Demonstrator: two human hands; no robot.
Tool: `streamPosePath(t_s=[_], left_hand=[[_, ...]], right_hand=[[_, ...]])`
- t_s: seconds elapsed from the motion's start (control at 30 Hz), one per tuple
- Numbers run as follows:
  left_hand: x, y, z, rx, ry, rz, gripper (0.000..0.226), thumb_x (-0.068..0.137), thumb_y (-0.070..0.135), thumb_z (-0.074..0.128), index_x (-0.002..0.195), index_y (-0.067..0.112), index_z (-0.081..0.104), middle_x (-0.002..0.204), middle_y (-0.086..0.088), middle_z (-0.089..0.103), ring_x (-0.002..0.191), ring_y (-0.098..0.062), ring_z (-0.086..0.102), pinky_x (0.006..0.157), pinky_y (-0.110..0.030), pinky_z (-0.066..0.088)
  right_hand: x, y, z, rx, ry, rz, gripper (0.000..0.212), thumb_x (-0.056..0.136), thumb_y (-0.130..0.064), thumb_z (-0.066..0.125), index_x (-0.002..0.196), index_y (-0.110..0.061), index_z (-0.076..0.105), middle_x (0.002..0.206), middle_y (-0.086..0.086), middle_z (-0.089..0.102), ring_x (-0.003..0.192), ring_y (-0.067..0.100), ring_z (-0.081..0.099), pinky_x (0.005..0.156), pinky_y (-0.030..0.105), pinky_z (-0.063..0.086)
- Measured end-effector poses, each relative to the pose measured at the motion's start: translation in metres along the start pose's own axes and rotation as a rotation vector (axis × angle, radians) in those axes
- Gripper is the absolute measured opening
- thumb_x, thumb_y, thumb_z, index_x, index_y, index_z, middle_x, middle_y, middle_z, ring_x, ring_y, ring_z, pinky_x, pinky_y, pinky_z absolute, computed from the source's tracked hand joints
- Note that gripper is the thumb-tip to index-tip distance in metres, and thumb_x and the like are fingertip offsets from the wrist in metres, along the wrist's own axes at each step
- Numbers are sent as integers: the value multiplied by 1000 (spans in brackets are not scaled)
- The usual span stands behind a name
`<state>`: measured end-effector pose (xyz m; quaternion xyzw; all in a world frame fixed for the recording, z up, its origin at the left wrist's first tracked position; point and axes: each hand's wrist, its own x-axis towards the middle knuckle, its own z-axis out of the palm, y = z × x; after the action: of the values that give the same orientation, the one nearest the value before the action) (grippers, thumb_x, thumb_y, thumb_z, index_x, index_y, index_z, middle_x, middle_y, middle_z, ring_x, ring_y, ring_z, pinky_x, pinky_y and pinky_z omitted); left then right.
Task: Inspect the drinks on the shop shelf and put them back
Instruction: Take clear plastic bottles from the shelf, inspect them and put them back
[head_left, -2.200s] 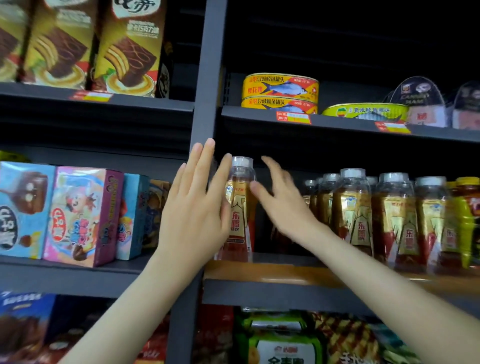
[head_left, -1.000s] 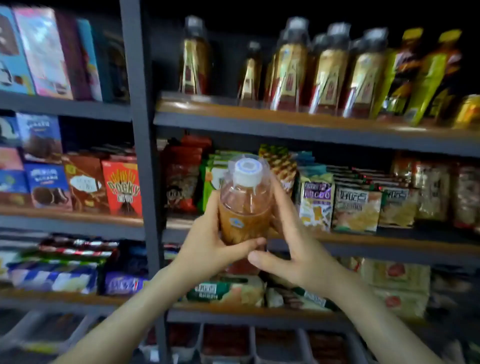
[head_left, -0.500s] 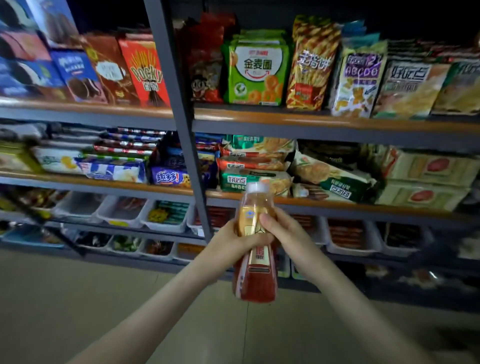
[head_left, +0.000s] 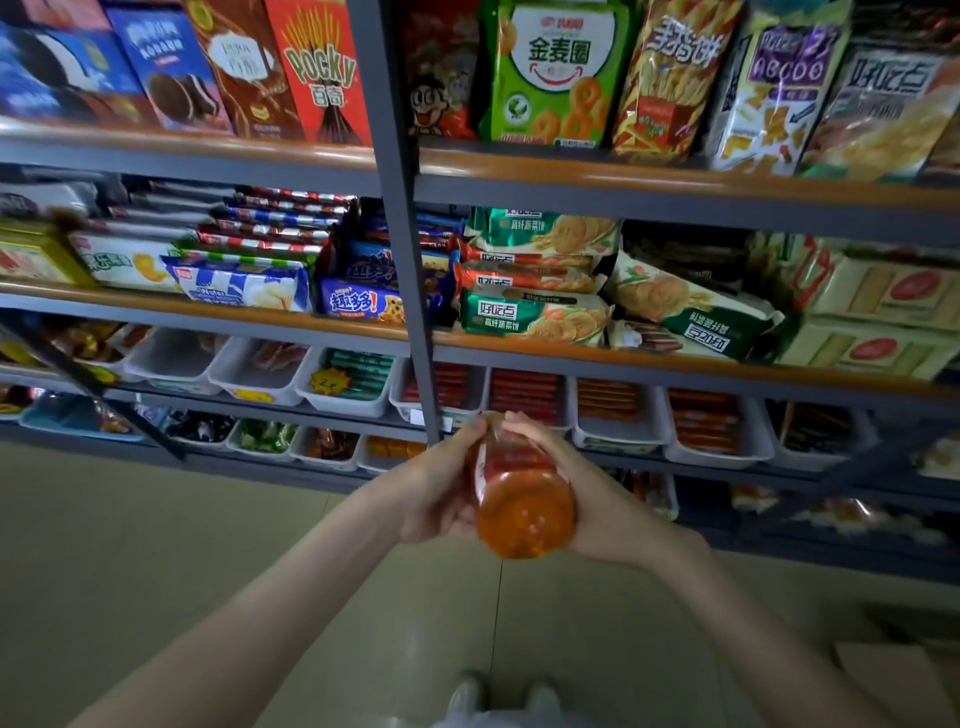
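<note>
Low in front of the grey metal shelf upright (head_left: 402, 249), I've got the clear plastic bottle of orange-red drink (head_left: 522, 499) off the rack and held in the air between both hands. On its left flank the left hand (head_left: 431, 493) is curled round the body. On the other flank the right hand (head_left: 597, 504) cups it, with fingertips (head_left: 522, 425) hooked over the far end. Both hands are closed on the bottle. Diff vs 0.5 s back: bottle was near upright, cap up, label facing me. Now it's tipped over, with the round base pointing at the camera and the cap end aimed away toward the shelving and hidden. Grip has slid from the neck area down onto the body. Vs 2.2 s back: it stood on the drinks shelf among its neighbours, and that shelf is out of view now. Camera has pitched down, so the pale tiled floor (head_left: 208, 571) and pale shoes (head_left: 467, 693) show at the bottom edge. White plastic trays (head_left: 618, 434) of red packets sit behind the hands, and a red Pocky box (head_left: 317, 73) is top left.
</note>
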<state>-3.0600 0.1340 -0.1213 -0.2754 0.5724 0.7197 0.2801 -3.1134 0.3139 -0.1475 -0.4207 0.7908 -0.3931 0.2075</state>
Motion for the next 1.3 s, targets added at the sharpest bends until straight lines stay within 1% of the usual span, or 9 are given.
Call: streamPosePath(t_s=[0.1, 0.27, 0.4, 0.47, 0.63, 0.83, 1.0, 1.1, 1.3], left_hand=[[-5, -1, -8, 56, -69, -51, 61, 98, 62, 21, 105, 17, 61, 87, -15, 74, 76, -26, 72, 70, -37, 59], [-6, -8, -18, 307, -73, -34, 85, 102, 56, 7, 101, -7, 65, 89, -22, 73, 81, -30, 73, 67, -33, 61], [-7, -15, -28, 608, 199, 389, 58, 101, 48, 30, 94, 4, 68, 86, -10, 75, 76, -19, 71, 74, -37, 60], [-2, -20, -40, 981, 402, 699, 25, 101, 28, 47, 117, 14, 60, 105, -5, 71, 89, -20, 69, 79, -40, 57], [13, -24, -51, 1703, 498, 1254, 103, 76, 24, 80, 154, 22, 12, 156, -20, 18, 144, -35, 21, 117, -54, 20], [22, 1, -32, 1698, 369, 1616, 86, 80, 50, 69, 146, 14, 28, 154, -19, 27, 145, -31, 21, 120, -51, 11], [13, 4, -6, 1075, 359, 1229, 73, 66, 58, 77, 120, 23, 43, 122, -1, 62, 113, -20, 59, 91, -31, 52], [13, 9, 14, 749, 422, 878, 65, 65, 51, 83, 109, 30, 40, 94, 21, 55, 86, -7, 60, 65, -6, 43], [14, 9, 39, 759, 493, 674, 57, 75, 57, 71, 105, 17, 45, 89, 7, 58, 79, -12, 59, 61, -23, 45]], right_hand=[[-1, 1, 7, 42, 109, 2, 88, 73, -25, 84, 140, -46, 31, 146, -27, 34, 137, -4, 33, 110, 25, 37], [6, -7, 18, 199, 351, 106, 72, 67, -29, 87, 119, -53, 44, 113, -41, 56, 110, -11, 54, 91, 13, 44], [16, -6, 18, 448, 405, 301, 49, 70, -35, 83, 111, -39, 57, 107, -14, 68, 106, 9, 64, 91, 30, 51], [17, -9, 15, 576, 400, 374, 41, 73, -36, 78, 110, -30, 61, 105, -9, 71, 105, 14, 65, 92, 35, 52], [20, -15, 5, 801, 313, 499, 56, 73, -53, 62, 120, -22, 63, 106, -3, 73, 101, 16, 68, 88, 36, 53], [19, -25, -12, 791, 205, 520, 53, 78, -61, 54, 120, -30, 61, 114, 1, 71, 107, 19, 66, 96, 43, 50], [-1, -27, -38, 689, 245, 548, 59, 81, -63, 41, 102, -14, 68, 107, 23, 69, 94, 33, 66, 81, 42, 55], [-10, -25, -45, 586, 297, 401, 59, 80, -60, 46, 126, -24, 57, 122, 7, 64, 106, 16, 63, 85, 29, 55], [-4, -32, -26, 464, 335, 321, 84, 75, -47, 69, 138, -48, 12, 123, -24, 47, 111, 0, 56, 93, 24, 49]])
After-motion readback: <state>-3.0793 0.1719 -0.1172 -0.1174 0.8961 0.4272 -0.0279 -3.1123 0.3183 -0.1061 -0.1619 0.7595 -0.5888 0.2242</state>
